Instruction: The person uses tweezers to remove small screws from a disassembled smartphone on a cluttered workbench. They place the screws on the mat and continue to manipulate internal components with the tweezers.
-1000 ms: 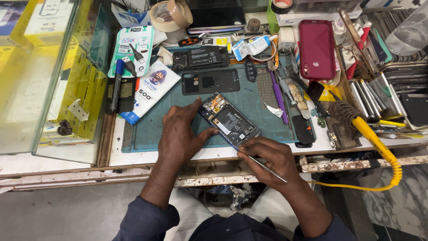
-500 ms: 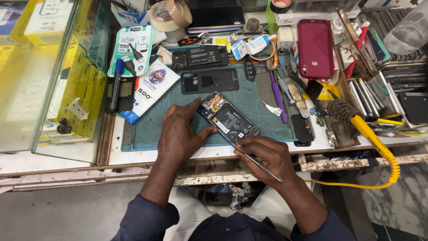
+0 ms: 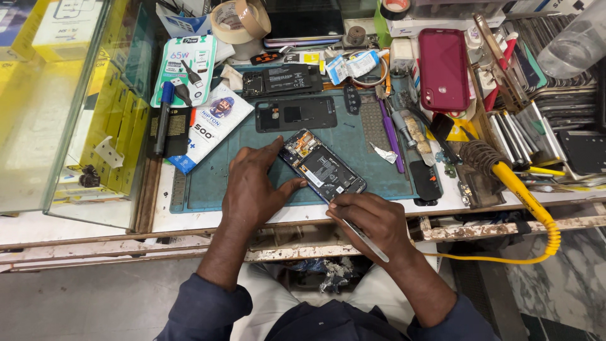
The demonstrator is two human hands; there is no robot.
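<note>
The opened phone [image 3: 323,166] lies back-off on the green mat [image 3: 208,189] of the surface, steadied by the flat, open left hand [image 3: 252,189], while the right hand [image 3: 372,221] grips tweezers [image 3: 366,240] at its lower end; its removed back parts [image 3: 295,115] lie aside, so reassembly remains undone.

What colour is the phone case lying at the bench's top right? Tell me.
Dark red, magenta-tinged: the phone case, head view.

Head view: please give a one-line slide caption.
Left hand steadies an opened phone on a green mat; right hand holds tweezers.
</note>
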